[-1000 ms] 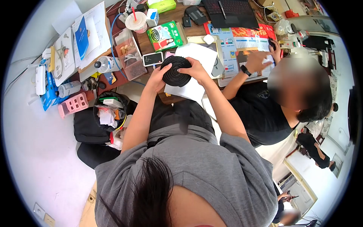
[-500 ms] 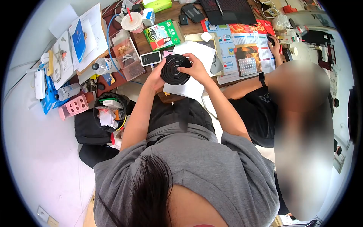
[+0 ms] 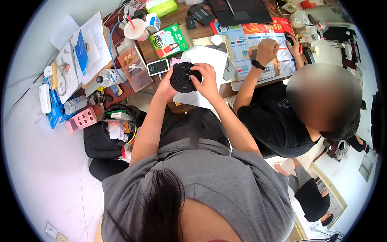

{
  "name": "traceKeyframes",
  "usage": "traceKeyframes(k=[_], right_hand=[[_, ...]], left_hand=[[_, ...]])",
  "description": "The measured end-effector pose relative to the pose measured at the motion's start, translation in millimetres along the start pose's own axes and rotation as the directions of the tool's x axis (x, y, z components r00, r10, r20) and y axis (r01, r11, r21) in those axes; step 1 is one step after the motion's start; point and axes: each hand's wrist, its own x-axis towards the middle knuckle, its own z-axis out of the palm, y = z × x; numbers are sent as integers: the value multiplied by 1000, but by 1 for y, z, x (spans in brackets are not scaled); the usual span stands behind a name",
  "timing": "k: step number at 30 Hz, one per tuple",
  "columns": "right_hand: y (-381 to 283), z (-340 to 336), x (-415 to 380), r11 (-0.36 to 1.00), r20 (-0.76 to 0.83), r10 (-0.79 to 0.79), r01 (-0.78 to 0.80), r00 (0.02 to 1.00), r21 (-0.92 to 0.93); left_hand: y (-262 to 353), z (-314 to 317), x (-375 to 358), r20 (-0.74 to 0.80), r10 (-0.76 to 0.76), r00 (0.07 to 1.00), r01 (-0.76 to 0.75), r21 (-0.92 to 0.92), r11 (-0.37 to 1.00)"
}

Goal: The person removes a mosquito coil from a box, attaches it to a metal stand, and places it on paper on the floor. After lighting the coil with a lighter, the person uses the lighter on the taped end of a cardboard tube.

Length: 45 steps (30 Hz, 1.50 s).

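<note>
Black is the spiral coil, flat and round, with many narrow rings (image 3: pixel 179 78), which is held up in front of the person, above the near edge of the brown wooden table (image 3: pixel 207 31). The left hand (image 3: pixel 166 86) grips the coil at its left edge; how its fingers stand behind the coil, I cannot tell. The right hand (image 3: pixel 207 80) also holds it: the fingers are bent over the upper right rim, and the thumb lies on the ringed face, to the right of the middle.

Behind the coil, a white paper sheet (image 3: pixel 213 60) lies on the table. Near the left hand is a white-framed phone with a dark screen (image 3: pixel 158 67), and beyond it a green cardboard box with a printed black spiral (image 3: pixel 169 41). A pale drinking cup with a red straw (image 3: pixel 136 31) stands just beside this box, to the left. Below the cup is a transparent plastic container with compartments (image 3: pixel 141 80).

On the right sits a co-worker in a black shirt (image 3: pixel 278 117). One hand of this co-worker (image 3: pixel 268 50) is raised over a red and white printed calendar (image 3: pixel 266 38); the other hand (image 3: pixel 295 47) is at a black computer mouse (image 3: pixel 289 39).
</note>
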Motion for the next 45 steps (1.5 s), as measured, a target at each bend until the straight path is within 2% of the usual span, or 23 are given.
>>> traceKeyframes(k=[4,8,11,14,20,23,29,32,35,38,41,44,45], right_hand=[[-18,2,-13,997,44,-37,40,998,-64],[-9,20,-23,998,6,33,-32,999,-61],[-8,23,-23,998,-16,55,-55,998,23],[-11,17,-20,969,8,188,-187,982,163],[-8,13,-10,973,151,199,-214,968,91],[-3,19,-8,967,128,192,-210,973,146],[0,22,2,974,146,176,-194,973,117],[1,24,5,977,160,167,-186,973,109],[0,24,8,976,176,186,-202,967,80],[-1,25,8,960,157,214,-238,964,150],[-6,23,7,921,180,291,-326,940,211],[-7,22,9,890,235,340,-392,911,234],[-5,22,9,906,222,307,-356,925,229]], left_hand=[[-13,-6,6,-4,63,998,-63,-35,997],[-20,1,10,-83,123,989,-125,-17,992],[-19,1,11,-96,129,987,-128,19,992],[-16,6,10,-127,124,984,-123,17,992],[-17,-9,13,-155,149,977,-133,108,985],[-15,-6,10,-146,197,970,-174,158,972],[-12,2,3,-219,256,942,-203,236,950],[-11,1,1,-250,232,940,-182,206,962],[-10,-15,2,-200,219,955,-189,159,969],[-7,-7,-3,-232,272,934,-197,299,934],[-3,-13,-4,-166,251,954,-188,320,929],[0,-13,-7,-166,266,950,-187,379,906],[1,-14,-7,-171,267,948,-180,404,897]])
